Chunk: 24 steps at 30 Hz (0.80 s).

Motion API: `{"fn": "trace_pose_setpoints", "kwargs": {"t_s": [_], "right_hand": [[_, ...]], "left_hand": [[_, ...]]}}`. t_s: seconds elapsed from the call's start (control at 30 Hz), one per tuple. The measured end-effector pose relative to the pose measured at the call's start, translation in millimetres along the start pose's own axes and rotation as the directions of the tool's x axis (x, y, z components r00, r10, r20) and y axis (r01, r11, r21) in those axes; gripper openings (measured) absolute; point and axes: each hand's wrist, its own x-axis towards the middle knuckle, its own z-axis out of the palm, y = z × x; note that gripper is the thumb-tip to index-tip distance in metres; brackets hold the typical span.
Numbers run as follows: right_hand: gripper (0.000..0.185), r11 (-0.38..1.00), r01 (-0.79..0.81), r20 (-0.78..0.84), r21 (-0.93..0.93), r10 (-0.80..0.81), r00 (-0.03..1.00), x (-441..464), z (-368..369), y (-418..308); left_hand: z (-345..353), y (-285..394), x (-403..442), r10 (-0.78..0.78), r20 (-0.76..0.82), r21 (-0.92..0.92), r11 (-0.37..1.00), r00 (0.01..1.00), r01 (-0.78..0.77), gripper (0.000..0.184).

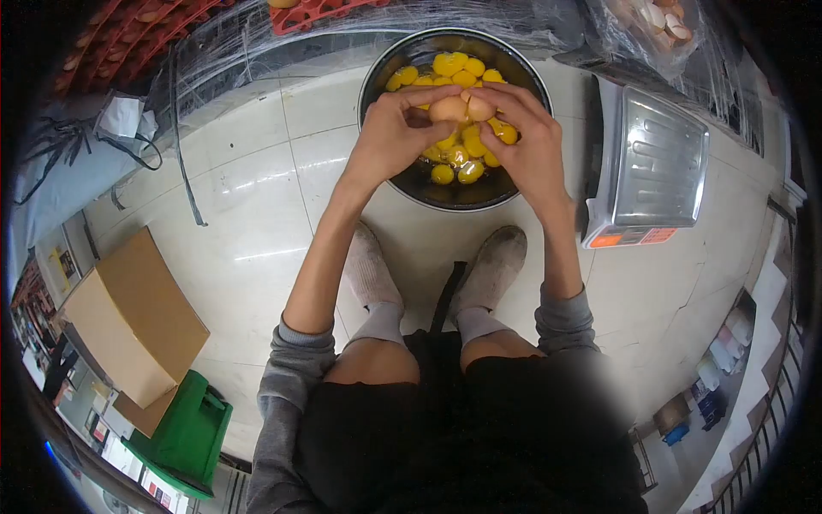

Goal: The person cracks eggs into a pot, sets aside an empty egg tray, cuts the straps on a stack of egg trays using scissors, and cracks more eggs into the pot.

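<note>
Both of my hands are above a round dark bowl that holds several raw egg yolks in clear egg white. Between the hands is a brown egg, its shell split into two parts at the middle. My left hand has its fingers closed round the left part. My right hand grips the right part with thumb and fingertips. The two shell parts are close together, with the gap facing the bowl.
A metal-topped scale stands right of the bowl. A clear bag of eggshells is at the upper right, red egg trays at the upper left. A cardboard box and a green bin are at the lower left.
</note>
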Motion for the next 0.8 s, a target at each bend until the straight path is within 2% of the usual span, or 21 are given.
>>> {"fn": "trace_pose_setpoints", "kwargs": {"t_s": [0.07,0.13,0.17,0.23,0.27,0.33,0.4,0.5,0.57,0.6,0.67,0.7,0.77,0.8], "right_hand": [[0.039,0.999,-0.013,-0.025,0.034,0.014,1.0,0,0,-1],[0.036,0.895,-0.236,0.051,0.377,0.235,0.971,0,0,-2],[0.036,0.897,-0.234,0.049,0.376,0.233,0.971,-1,2,1],[0.038,0.648,-0.32,0.154,0.691,0.301,0.941,-6,10,14],[0.038,0.659,-0.306,0.138,0.687,0.294,0.946,-8,11,14],[0.041,0.256,-0.397,0.268,0.881,0.422,0.866,-14,12,8],[0.044,0.118,-0.415,0.333,0.902,0.421,0.844,-18,11,12],[0.043,0.066,-0.407,0.354,0.911,0.381,0.854,-20,6,18],[0.043,-0.028,-0.41,0.39,0.912,0.377,0.84,-20,2,20],[0.043,-0.023,-0.403,0.382,0.915,0.377,0.844,-19,-2,20],[0.043,-0.167,-0.34,0.378,0.925,0.319,0.869,-15,-12,20],[0.043,-0.161,-0.335,0.37,0.928,0.321,0.872,-11,-20,20],[0.043,-0.11,-0.251,0.272,0.962,0.285,0.919,4,-48,25],[0.043,-0.029,-0.166,0.167,0.986,0.276,0.947,14,-68,29]], "left_hand": [[2,5,1,0.037,-0.007,-0.032,0.999,0.999,-0.037,0.042],[6,9,-2,0.111,-0.076,-0.024,0.993,0.991,-0.113,0.043],[9,11,-3,0.114,-0.077,-0.024,0.993,0.99,-0.116,0.043],[14,17,-5,0.213,-0.157,0.188,0.965,0.964,-0.182,0.044],[15,22,-7,0.232,-0.153,0.189,0.961,0.961,-0.202,0.044],[20,31,-8,0.241,-0.131,0.278,0.94,0.962,-0.198,0.045],[21,40,-7,0.298,-0.123,0.338,0.909,0.947,-0.242,0.045],[23,55,-8,0.216,-0.121,0.317,0.933,0.969,-0.168,0.048],[24,59,-4,0.253,-0.097,0.344,0.916,0.963,-0.206,0.049],[25,62,-2,0.277,-0.076,0.367,0.901,0.958,-0.231,0.051],[28,72,1,0.353,-0.096,0.361,0.884,0.931,-0.298,0.054],[29,79,2,0.419,-0.12,0.357,0.864,0.9,-0.355,0.056],[26,91,-1,0.428,-0.147,0.332,0.871,0.892,-0.363,0.058],[23,93,-4,0.428,-0.18,0.311,0.879,0.886,-0.362,0.06]]}}
